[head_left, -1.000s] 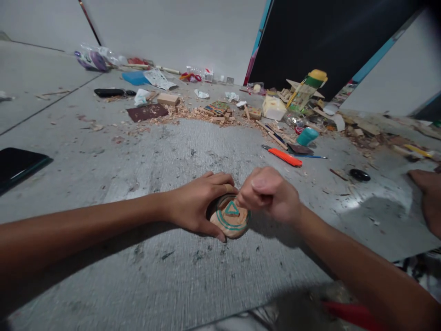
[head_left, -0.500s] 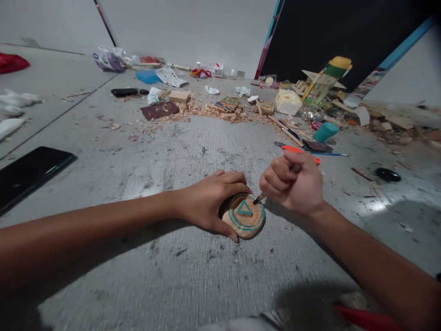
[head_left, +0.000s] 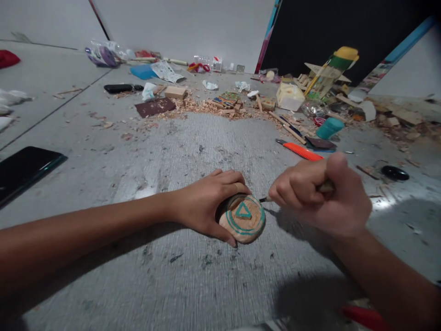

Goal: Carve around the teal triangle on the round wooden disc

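Observation:
A round wooden disc (head_left: pixel 253 226) lies on the grey floor, marked with green rings and a green triangle; the wood around the triangle looks carved down. My left hand (head_left: pixel 215 204) grips its left side, thumb along the near edge and fingers over the far edge. In my right fist (head_left: pixel 320 197) is a carving chisel (head_left: pixel 263 200). The blade tip points left, close to the disc's right rim; I cannot tell whether it touches. Most of the handle is hidden by my fingers. An orange utility knife (head_left: pixel 301 150) lies just beyond my right hand.
A phone (head_left: pixel 29 170) lies at the left. Farther off are wood shavings (head_left: pixel 203 106), sandpaper (head_left: pixel 155 107), a wood block (head_left: pixel 175 92), sticks, a teal cap (head_left: pixel 330 128) and a green bottle with a yellow lid (head_left: pixel 339 62). A black oval object (head_left: pixel 395 173) sits at the right.
My right hand has moved right and nearer with the chisel, whose tip has left the disc's carved face for its right rim. My left hand still grips the disc. The view has shifted slightly.

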`<state>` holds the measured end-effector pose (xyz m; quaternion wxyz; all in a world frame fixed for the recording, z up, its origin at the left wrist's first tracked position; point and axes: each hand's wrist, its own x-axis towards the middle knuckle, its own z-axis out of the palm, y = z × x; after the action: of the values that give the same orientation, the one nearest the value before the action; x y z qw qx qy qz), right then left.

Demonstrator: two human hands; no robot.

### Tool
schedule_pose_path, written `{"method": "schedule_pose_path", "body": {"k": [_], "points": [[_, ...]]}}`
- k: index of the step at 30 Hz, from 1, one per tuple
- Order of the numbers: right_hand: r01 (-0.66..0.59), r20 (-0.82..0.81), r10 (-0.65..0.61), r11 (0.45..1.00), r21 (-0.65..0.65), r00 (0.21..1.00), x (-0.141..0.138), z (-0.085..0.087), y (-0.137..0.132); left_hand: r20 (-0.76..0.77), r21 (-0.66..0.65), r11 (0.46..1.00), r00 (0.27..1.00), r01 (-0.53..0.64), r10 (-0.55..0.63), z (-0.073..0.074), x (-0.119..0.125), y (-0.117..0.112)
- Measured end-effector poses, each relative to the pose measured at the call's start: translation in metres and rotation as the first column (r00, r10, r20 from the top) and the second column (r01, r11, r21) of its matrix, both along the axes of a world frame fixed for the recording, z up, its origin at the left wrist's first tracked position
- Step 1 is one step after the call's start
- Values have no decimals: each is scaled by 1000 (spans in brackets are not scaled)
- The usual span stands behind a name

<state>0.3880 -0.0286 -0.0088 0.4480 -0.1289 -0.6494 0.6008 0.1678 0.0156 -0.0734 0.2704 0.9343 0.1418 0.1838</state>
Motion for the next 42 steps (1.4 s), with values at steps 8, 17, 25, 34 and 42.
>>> {"method": "schedule_pose_path", "body": {"k": [8, 17, 25, 34, 42], "points": [[-63, 9, 63, 998, 17, 998, -3, -11, -2, -2, -12, 1000, 1000, -2, 2, 1, 0, 0], [-56, 213, 35, 994, 91, 976, 3, -21, -6, 19, 9, 1000, 1000, -4, 4, -1, -1, 0], [-98, 285, 72, 992, 79, 956, -13, -16, -13, 18, -13, 1000, 1000, -6, 6, 0, 0, 1], [-77, 182, 85, 996, -53, 980, -12, -16, 8, 31, -15, 1000, 999, -12, 13, -1, 2, 2], [-174, 9, 182, 954, -245, 983, -11, -12, 31, 22, 7, 1000, 1000, -16, 16, -3, 1, 2]]}}
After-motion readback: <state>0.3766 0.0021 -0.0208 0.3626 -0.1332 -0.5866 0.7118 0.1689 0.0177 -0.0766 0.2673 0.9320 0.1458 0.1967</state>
